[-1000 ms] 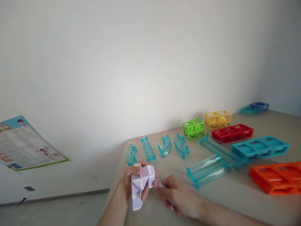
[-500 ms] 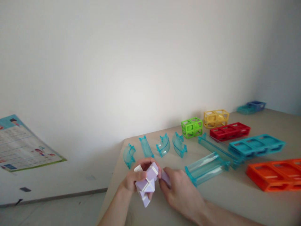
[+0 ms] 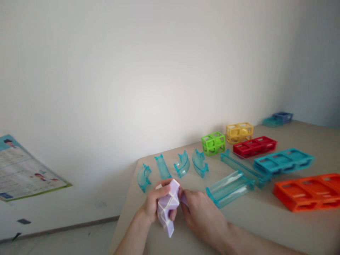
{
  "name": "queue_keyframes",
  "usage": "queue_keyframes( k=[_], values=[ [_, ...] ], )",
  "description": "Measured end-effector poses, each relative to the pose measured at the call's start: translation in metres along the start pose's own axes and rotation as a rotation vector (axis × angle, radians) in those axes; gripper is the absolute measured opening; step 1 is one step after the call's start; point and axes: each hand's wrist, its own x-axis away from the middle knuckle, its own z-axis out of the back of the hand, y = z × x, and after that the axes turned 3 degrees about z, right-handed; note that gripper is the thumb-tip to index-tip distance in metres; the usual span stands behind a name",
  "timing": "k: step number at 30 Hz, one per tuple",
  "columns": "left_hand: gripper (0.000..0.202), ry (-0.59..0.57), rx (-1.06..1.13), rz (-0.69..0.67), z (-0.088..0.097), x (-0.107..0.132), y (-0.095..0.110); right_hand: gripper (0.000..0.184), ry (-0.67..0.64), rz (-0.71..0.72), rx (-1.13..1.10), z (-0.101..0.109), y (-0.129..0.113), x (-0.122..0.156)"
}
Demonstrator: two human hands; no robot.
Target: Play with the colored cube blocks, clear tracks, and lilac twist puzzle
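A lilac folding block toy with white edges point(image 3: 168, 207) is held upright over the near left corner of the beige table point(image 3: 265, 226). My left hand point(image 3: 154, 203) wraps its fingers round the toy's left side. On the toy's right side, my right hand point(image 3: 198, 212) grips another lilac segment, knuckles toward me. Both hands are closed on the same toy. Just beyond them lie several clear teal curved track pieces point(image 3: 182, 165).
Straight teal channels point(image 3: 228, 187) lie right of the hands. Farther right sit a green cube frame point(image 3: 213, 143), yellow frame point(image 3: 239, 132), red tray point(image 3: 254, 146), teal tray point(image 3: 283, 161) and orange tray point(image 3: 308, 191). A poster point(image 3: 23, 171) leans on the wall at left.
The right hand has closed onto the toy's right segment. The toy has been twisted from a flat strip into a more bunched, upright shape and shifted slightly right.
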Motion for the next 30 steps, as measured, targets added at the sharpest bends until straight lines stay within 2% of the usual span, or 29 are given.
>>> queue_keyframes(
  k=[2,5,7,9,11,13,16,21,30],
  values=[
    [0.040,-0.008,0.020,-0.023,0.001,0.001,0.002,0.019,0.012,0.009,0.004,0.001,-0.001,0.000],
    [0.062,-0.016,0.060,-0.051,0.002,0.005,0.012,0.020,0.069,0.044,-0.018,0.003,0.000,0.000],
    [0.072,0.027,0.079,-0.027,0.001,0.006,0.019,0.023,0.124,0.069,-0.046,0.003,0.002,-0.001],
    [0.067,0.125,0.072,0.011,0.000,0.005,0.023,0.027,0.176,0.090,-0.078,0.003,0.003,-0.001],
    [0.051,0.217,0.019,0.044,-0.001,0.003,0.022,0.028,0.203,0.115,-0.111,0.003,0.003,-0.001],
    [0.038,0.249,-0.084,0.082,0.000,0.001,0.017,0.027,0.214,0.139,-0.141,0.002,0.003,0.000],
    [0.032,0.206,-0.234,0.133,0.001,0.003,0.012,0.026,0.217,0.169,-0.177,0.001,0.001,0.002],
    [0.034,0.168,-0.323,0.106,0.003,0.007,0.014,0.023,0.214,0.228,-0.274,0.002,-0.001,0.006],
    [0.039,0.178,-0.496,0.042,0.008,0.010,0.016,0.024,0.191,0.171,-0.424,0.008,0.000,0.006]
  ],
)
